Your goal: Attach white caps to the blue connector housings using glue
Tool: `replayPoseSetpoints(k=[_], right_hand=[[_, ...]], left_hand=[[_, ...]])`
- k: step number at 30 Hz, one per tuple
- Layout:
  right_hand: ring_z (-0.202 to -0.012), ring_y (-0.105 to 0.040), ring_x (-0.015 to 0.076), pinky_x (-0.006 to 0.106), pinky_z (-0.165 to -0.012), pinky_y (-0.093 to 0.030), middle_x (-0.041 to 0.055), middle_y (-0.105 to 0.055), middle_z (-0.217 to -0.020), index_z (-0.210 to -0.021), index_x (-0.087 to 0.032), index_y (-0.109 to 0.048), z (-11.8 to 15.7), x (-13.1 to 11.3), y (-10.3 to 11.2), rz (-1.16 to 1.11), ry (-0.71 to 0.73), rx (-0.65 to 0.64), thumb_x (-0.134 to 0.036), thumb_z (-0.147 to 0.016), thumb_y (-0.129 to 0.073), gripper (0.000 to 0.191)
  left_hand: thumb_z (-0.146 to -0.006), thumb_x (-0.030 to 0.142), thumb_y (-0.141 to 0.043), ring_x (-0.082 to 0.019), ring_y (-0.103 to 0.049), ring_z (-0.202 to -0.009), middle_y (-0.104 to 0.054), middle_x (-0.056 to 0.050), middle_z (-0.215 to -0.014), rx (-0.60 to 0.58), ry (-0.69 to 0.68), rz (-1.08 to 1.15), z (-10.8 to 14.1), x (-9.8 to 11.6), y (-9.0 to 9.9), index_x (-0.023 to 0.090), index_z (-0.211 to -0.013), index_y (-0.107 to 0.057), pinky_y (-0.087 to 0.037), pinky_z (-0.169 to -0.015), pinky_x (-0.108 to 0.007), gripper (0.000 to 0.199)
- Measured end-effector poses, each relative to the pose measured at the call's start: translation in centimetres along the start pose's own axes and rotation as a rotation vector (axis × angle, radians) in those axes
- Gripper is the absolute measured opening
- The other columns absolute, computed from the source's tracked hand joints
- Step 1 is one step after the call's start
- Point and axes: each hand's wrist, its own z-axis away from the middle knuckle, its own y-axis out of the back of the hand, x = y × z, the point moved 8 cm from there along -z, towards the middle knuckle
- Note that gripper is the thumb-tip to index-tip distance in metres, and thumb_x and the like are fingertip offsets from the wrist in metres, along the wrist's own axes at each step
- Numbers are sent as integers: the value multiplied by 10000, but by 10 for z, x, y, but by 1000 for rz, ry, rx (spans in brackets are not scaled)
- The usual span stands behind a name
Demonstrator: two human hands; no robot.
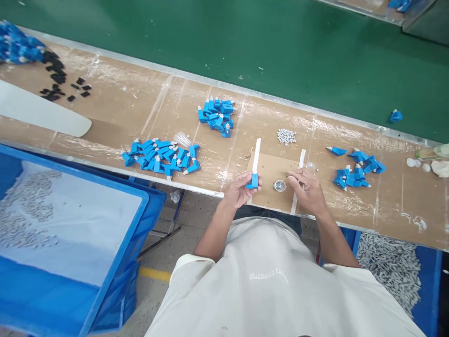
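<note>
Near the table's front edge, my left hand (240, 190) grips a blue plastic piece (255, 180) held upright beside a white tape strip (257, 154). My right hand (308, 189) is pinched round a thin stick (288, 175), its tip just above a small clear cup (279, 186) with dark contents. The cup stands on a cardboard sheet (270, 164) between two tape strips. Behind the sheet lies a small pile of grey parts (286, 136).
Blue pieces lie in heaps at the back middle (217, 114), left (161, 157) and right (359, 168). Black parts (56, 70) and a white curved panel (42, 110) are far left. Blue bins (140, 210) hold grey parts below the table.
</note>
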Motion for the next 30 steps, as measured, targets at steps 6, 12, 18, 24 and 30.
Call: replayPoseSetpoints(k=[6, 12, 18, 24, 30], right_hand=[[-777, -697, 238, 387, -754, -562, 85, -784, -927, -1032, -209, -793, -51, 37, 24, 198, -80, 128, -377, -953, -587, 276], [-919, -706, 277, 443, -883, -548, 88, -790, -990, -954, -232, -776, -99, 43, -2, 304, 64, -40, -242, -945, -555, 222], [-876, -658, 260, 395, -839, -525, 94, -746, -904, -897, -213, -762, -111, 43, -15, 361, 159, -123, -212, -941, -532, 235], [-849, -625, 239, 351, -800, -499, 129, -725, -906, -796, -183, -702, -117, 38, -21, 452, 93, -192, -140, -876, -562, 167], [-623, -628, 152, 286, -616, -533, 24, -695, -712, -790, -186, -671, -101, 18, 7, -110, -96, -102, -332, -840, -690, 155]], left_hand=[[-816, 212, -783, -140, -710, -639, -743, -84, -787, -38, -15, -21, -3, -2, -2, 99, -922, -698, -575, -594, -201, 177], [-804, 204, -800, -135, -716, -639, -732, -64, -746, -49, -24, 9, -4, -2, -7, 102, -904, -692, -575, -593, -186, 180], [-775, 208, -836, -140, -703, -590, -707, -64, -690, -25, -22, 42, -5, -2, -6, 79, -893, -678, -571, -560, -192, 235], [-780, 205, -825, -131, -697, -601, -724, -65, -727, -39, -22, 20, -5, -4, -4, 90, -907, -691, -566, -572, -195, 217], [-736, 262, -868, -138, -696, -650, -744, -87, -783, -60, -66, -22, -2, 1, -11, 95, -909, -689, -559, -599, -214, 300]])
